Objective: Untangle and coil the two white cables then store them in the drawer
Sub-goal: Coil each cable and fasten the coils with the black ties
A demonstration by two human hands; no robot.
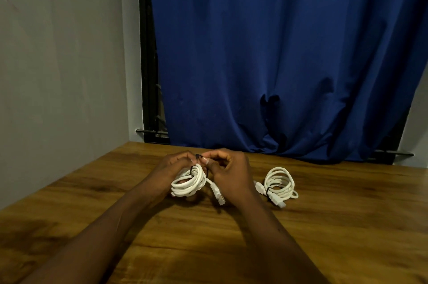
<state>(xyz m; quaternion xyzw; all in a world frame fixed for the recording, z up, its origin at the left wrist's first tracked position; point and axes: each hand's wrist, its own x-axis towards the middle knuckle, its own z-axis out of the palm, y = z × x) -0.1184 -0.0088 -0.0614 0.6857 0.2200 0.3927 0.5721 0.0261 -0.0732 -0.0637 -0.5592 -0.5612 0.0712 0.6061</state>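
Note:
A coiled white cable [188, 183] hangs just above the wooden table [231, 249], held between both hands. My left hand [172, 164] grips the coil from the left. My right hand [228, 168] pinches a thin black tie [197, 157] at the coil's top, and the left fingertips meet it there. One white plug end [218, 194] dangles below the coil. A second coiled white cable [279, 183], bound with a black tie, lies on the table to the right of my right hand. No drawer is in view.
A dark blue curtain [278, 57] hangs behind the table's far edge, its hem touching the tabletop. A grey wall [64, 63] stands to the left, with a black window frame [148, 63] beside the curtain.

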